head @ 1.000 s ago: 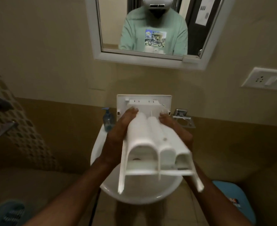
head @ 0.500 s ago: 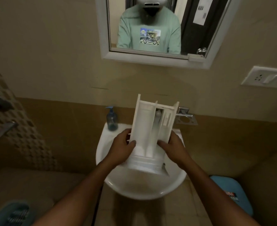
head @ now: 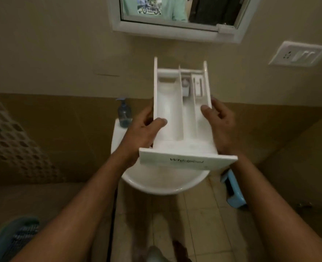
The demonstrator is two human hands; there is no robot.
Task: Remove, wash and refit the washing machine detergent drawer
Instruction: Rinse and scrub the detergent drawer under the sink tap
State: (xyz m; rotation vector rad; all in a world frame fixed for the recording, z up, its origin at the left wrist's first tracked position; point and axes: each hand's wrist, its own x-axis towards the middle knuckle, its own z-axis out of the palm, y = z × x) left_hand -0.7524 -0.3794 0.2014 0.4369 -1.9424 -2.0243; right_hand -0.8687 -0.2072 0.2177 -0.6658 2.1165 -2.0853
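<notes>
I hold the white detergent drawer [head: 177,118] above the white wash basin [head: 164,183], compartments facing up and its labelled front panel toward me. My left hand [head: 144,132] grips the drawer's left wall, thumb inside the big compartment. Along the right wall, my right hand [head: 220,125] holds on with its thumb over the edge. The back end with the small siphon parts points at the wall.
A blue soap pump bottle [head: 124,115] stands on the basin's back left corner. A mirror [head: 177,14] hangs above, with a switch plate [head: 298,55] to its right. A blue stool [head: 234,191] sits on the tiled floor at right. A patterned wall panel [head: 10,135] is at left.
The drawer has been turned over from upside down to compartments up, then tipped flatter with the front panel toward me. The view has dropped lower.
</notes>
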